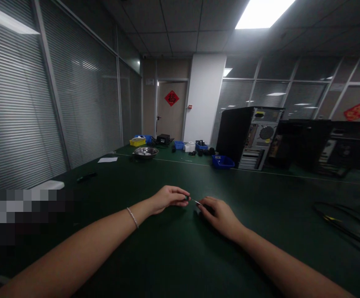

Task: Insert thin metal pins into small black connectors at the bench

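Note:
Both hands meet over the green tabletop (167, 248) in the middle of the view. My left hand (166, 198), with a bracelet (132, 217) at the wrist, is closed in a pinch. Between its fingertips is a small dark piece (187, 198), too small to name. My right hand (218, 215) is closed round a slim tool with a thin metal shaft (196, 201). That shaft points left at the pinched piece; whether it touches cannot be made out. The tool's handle is hidden in the right hand.
A metal bowl (145, 153), a yellow tray (137, 142) and a blue bin (223, 162) stand farther back. A computer case (249, 138) rises at the back right. Black cables (350, 221) lie at the right; a dark slim object (87, 177) and paper (108, 159) at the left.

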`<state>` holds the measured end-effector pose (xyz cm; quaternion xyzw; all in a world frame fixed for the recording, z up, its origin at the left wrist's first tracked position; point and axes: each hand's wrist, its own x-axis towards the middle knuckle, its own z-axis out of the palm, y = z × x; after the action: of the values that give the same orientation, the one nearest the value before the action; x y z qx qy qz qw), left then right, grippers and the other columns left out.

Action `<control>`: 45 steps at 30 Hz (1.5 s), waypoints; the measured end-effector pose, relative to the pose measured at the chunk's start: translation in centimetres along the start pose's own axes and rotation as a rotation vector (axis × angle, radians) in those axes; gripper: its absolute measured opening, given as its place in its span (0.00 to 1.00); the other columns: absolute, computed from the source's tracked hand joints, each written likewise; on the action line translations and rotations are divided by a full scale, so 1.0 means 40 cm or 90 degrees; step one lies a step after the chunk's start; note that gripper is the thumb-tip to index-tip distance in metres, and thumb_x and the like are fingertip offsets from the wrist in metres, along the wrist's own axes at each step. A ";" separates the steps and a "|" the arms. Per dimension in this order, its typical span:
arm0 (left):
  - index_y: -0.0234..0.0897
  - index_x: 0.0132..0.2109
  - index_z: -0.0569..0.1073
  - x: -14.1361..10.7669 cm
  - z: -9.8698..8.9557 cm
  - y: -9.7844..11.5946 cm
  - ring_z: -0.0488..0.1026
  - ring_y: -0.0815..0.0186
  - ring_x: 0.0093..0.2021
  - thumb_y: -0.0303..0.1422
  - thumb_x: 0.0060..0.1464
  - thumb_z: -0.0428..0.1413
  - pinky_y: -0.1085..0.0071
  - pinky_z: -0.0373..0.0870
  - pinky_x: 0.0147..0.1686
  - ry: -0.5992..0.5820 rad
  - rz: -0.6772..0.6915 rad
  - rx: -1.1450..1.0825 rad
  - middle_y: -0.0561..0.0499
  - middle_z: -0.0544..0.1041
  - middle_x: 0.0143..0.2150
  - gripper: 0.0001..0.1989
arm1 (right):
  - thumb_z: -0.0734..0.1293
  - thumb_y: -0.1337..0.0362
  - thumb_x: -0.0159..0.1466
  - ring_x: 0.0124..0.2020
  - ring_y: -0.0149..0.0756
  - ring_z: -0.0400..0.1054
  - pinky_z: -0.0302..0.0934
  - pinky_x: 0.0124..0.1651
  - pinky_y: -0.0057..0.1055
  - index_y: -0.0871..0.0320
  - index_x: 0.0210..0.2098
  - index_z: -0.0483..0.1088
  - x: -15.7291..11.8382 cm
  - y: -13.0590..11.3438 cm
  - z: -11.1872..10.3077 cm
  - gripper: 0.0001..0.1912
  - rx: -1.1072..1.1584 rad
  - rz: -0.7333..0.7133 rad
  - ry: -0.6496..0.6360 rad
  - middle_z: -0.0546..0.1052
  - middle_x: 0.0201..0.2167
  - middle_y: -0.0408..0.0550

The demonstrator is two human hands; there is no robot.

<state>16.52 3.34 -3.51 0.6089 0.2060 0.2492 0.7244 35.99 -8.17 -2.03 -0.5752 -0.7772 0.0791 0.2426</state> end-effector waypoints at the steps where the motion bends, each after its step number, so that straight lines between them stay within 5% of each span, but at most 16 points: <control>1: 0.29 0.43 0.73 0.001 -0.001 0.000 0.74 0.65 0.37 0.30 0.46 0.59 0.63 0.67 0.47 0.002 -0.004 0.001 0.41 0.75 0.42 0.15 | 0.56 0.59 0.64 0.35 0.34 0.66 0.58 0.37 0.28 0.55 0.38 0.69 0.000 0.003 0.000 0.13 0.000 0.004 0.001 0.72 0.35 0.46; 24: 0.29 0.42 0.72 -0.020 0.008 0.026 0.74 0.64 0.38 0.31 0.44 0.61 0.60 0.66 0.47 -0.009 -0.017 -0.016 0.39 0.74 0.42 0.16 | 0.55 0.57 0.65 0.36 0.34 0.66 0.60 0.39 0.29 0.54 0.42 0.69 -0.003 0.017 -0.015 0.15 0.071 -0.032 -0.020 0.73 0.36 0.46; 38: 0.29 0.45 0.71 -0.005 -0.009 0.014 0.73 0.63 0.40 0.32 0.47 0.57 0.59 0.65 0.47 -0.025 -0.008 -0.009 0.39 0.73 0.45 0.17 | 0.56 0.54 0.64 0.35 0.36 0.67 0.62 0.37 0.31 0.56 0.44 0.68 0.001 0.080 -0.035 0.18 0.175 0.064 0.128 0.73 0.33 0.47; 45: 0.28 0.44 0.71 -0.015 0.009 0.016 0.73 0.63 0.39 0.32 0.47 0.58 0.60 0.66 0.45 -0.012 -0.003 0.008 0.39 0.73 0.44 0.17 | 0.56 0.56 0.64 0.35 0.35 0.66 0.60 0.38 0.29 0.57 0.42 0.69 -0.004 0.038 -0.032 0.16 0.184 -0.015 0.154 0.73 0.33 0.47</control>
<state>16.19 2.78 -2.81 0.6151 0.2022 0.2409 0.7230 37.94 -8.02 -1.58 -0.5307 -0.7295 0.1175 0.4152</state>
